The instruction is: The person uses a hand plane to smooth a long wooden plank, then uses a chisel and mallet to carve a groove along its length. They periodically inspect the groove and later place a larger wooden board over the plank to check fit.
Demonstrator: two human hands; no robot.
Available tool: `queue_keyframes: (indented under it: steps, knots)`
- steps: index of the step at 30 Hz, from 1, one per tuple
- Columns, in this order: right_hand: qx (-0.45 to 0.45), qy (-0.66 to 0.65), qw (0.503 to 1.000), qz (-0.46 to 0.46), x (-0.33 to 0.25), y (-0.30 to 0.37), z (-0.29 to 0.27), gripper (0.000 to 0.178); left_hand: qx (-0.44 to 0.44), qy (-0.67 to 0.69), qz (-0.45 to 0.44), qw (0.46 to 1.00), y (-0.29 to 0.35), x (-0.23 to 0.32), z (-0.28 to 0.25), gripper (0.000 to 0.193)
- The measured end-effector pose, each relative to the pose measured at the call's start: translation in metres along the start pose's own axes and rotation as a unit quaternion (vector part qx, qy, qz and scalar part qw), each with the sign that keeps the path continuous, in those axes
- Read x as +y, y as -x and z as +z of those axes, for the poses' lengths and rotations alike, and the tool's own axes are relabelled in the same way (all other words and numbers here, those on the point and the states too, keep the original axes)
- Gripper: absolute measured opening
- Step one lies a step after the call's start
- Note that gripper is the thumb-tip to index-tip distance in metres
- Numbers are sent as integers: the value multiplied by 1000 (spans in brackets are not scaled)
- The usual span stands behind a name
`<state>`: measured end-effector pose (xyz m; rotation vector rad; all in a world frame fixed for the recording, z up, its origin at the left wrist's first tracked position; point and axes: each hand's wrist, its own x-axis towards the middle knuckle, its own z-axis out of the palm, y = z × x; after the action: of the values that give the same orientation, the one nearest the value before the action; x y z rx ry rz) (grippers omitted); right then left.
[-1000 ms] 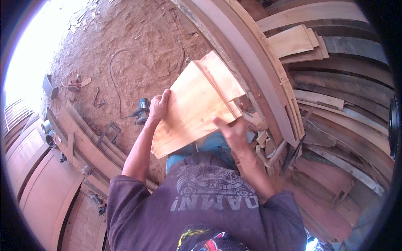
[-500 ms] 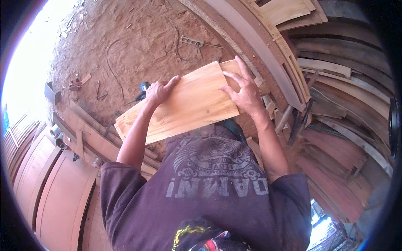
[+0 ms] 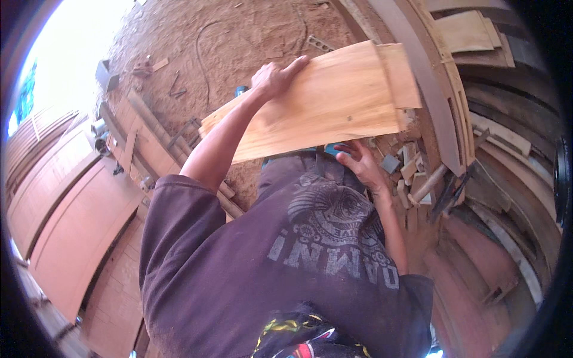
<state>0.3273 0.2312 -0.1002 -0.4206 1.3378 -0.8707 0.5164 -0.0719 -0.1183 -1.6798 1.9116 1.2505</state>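
A pale wooden board (image 3: 328,95) lies slantwise in front of me, with a second board (image 3: 403,77) under it jutting out at the right end. My left hand (image 3: 276,79) grips their far edge, its thumb stretched along that edge and its fingertips hidden behind. Just below the near edge, towards the right end, is my right hand (image 3: 364,166), fingers apart and nothing visible in it. Whether its fingertips touch the boards' underside I cannot tell. A bright blue thing (image 3: 337,149), partly covered, shows beside those fingers.
Small wood offcuts (image 3: 409,170) lie to the right. A long timber beam (image 3: 418,65) runs past the boards' right end, with stacked planks (image 3: 507,131) beyond. Wooden panels (image 3: 89,238) stand at the left. A cable (image 3: 200,53) and a perforated block (image 3: 320,43) lie on the dusty ground.
My right hand has let go of the boards' right end and come down below their near edge. My left hand keeps its grip; the boards sit farther up and right in view.
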Motion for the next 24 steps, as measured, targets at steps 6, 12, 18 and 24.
queue_keyframes:
  steps: [6,12,18,24]
  knots:
    - [-65,147,983,-86,-34,-55,36,70,114,185,70,974,-15,40,-37,101]
    - [-50,259,952,-154,-90,-31,53,87,102,501,223,830,-11,32,-99,88]
    - [167,317,911,-204,5,-32,27,99,102,683,361,627,23,-53,-150,80]
    - [73,-231,970,-34,-14,-13,-14,78,64,736,479,474,49,-137,-123,72]
